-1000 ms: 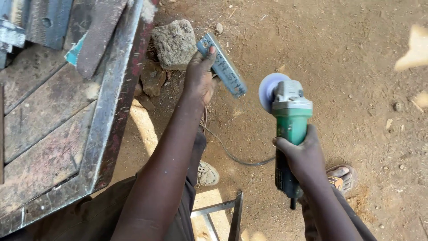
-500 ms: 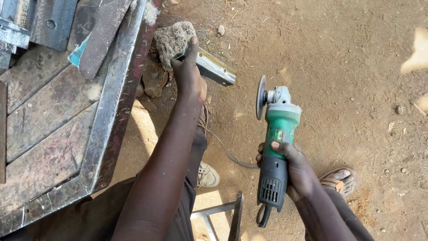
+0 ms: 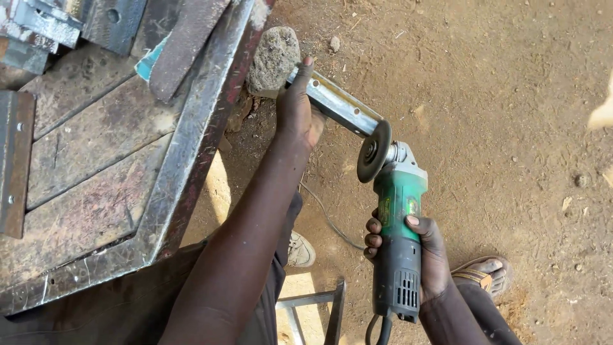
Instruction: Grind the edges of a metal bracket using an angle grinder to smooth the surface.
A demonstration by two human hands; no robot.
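My left hand [image 3: 295, 110] grips a short piece of square metal tube [image 3: 339, 104], held out over the dirt ground just right of a metal workbench. My right hand [image 3: 418, 252] holds a green and black angle grinder [image 3: 397, 229] by its body, pointing away from me. The grinder's dark disc [image 3: 373, 151] stands on edge, touching or very close to the right end of the tube. A power cord [image 3: 329, 222] trails from the grinder's rear across the ground. A grey stone [image 3: 273, 59] lies just beyond my left hand.
The rusty steel-framed workbench [image 3: 185, 153] fills the left side, with metal bars and plates [image 3: 185, 45] lying on it. A small metal frame [image 3: 317, 310] stands below, between my legs. My feet, one in a shoe [image 3: 300, 250] and one in a sandal [image 3: 482, 275], rest on the dirt.
My left hand has turned the tube so its end points right. My right hand has brought the grinder up and left, and its disc now meets the tube's end.
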